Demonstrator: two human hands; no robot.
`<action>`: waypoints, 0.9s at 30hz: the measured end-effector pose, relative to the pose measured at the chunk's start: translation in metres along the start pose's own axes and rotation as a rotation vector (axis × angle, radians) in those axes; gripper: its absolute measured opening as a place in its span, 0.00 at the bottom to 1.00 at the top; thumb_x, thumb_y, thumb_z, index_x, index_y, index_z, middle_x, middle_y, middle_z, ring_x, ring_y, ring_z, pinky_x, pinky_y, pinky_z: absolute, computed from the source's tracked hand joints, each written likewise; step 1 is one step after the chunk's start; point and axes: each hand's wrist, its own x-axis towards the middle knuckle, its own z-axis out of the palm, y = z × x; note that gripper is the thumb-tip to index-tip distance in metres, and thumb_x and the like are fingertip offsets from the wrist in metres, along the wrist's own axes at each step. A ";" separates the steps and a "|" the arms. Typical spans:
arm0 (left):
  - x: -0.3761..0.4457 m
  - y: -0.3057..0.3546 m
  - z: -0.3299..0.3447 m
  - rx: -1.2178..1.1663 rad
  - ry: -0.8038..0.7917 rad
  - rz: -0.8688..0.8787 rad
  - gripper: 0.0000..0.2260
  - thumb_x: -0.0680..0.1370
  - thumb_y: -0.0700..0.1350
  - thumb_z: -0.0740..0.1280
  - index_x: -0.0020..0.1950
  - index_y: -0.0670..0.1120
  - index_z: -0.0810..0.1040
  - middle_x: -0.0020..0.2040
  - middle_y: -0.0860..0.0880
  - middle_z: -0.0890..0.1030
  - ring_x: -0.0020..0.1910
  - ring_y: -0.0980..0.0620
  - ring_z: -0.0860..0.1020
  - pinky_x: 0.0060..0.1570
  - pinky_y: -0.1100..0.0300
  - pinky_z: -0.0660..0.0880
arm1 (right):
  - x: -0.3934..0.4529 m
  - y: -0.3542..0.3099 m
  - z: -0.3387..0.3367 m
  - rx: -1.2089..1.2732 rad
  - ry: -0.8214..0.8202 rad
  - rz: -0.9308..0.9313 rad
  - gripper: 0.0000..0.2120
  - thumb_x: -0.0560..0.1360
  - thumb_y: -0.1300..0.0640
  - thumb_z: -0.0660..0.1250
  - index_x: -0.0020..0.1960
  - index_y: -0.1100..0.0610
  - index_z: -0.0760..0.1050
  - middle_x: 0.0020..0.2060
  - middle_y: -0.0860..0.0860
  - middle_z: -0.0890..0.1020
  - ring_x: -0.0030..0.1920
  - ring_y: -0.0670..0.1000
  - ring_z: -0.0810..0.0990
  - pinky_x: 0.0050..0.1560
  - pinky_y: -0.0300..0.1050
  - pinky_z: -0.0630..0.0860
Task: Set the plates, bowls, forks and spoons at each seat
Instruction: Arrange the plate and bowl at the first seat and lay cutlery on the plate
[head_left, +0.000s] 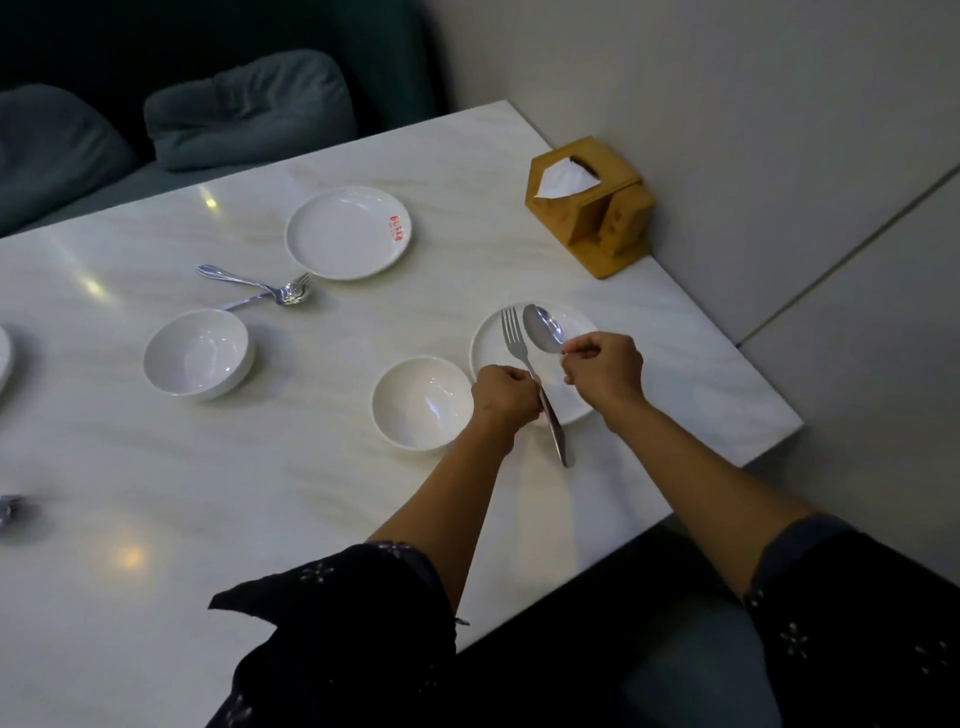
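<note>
- Fork (514, 338) — your left hand (504, 397) grips it above the near plate (485, 348).
- Spoon (543, 328) — your right hand (605, 369) pinches its handle, probably clear of the plate.

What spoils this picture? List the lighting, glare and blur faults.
Head view: dim overall, the sofa nearly black; warm lamp glare spots on the glossy table; wide-angle bending at the table edges; the cutlery at the left edge is blurred; the fork and spoon in the hands stay sharp.
</note>
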 end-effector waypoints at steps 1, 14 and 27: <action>0.000 -0.004 0.004 0.004 0.001 -0.013 0.12 0.75 0.35 0.66 0.32 0.43 0.78 0.36 0.39 0.81 0.39 0.41 0.81 0.52 0.46 0.82 | -0.001 0.006 0.000 0.004 0.000 0.018 0.08 0.70 0.68 0.67 0.42 0.58 0.82 0.41 0.59 0.86 0.39 0.57 0.85 0.47 0.45 0.82; 0.024 0.000 0.033 0.115 0.037 -0.191 0.06 0.70 0.35 0.71 0.45 0.38 0.76 0.50 0.36 0.83 0.45 0.38 0.84 0.39 0.46 0.84 | 0.020 0.027 0.011 -0.009 -0.084 0.081 0.09 0.71 0.70 0.65 0.44 0.61 0.82 0.44 0.59 0.85 0.46 0.58 0.85 0.54 0.51 0.81; 0.028 0.007 0.021 0.348 0.035 -0.128 0.11 0.71 0.32 0.71 0.35 0.42 0.70 0.47 0.40 0.84 0.45 0.43 0.84 0.48 0.54 0.82 | 0.017 0.024 0.011 -0.190 -0.091 -0.028 0.08 0.72 0.69 0.66 0.46 0.63 0.82 0.48 0.58 0.85 0.51 0.57 0.82 0.46 0.40 0.74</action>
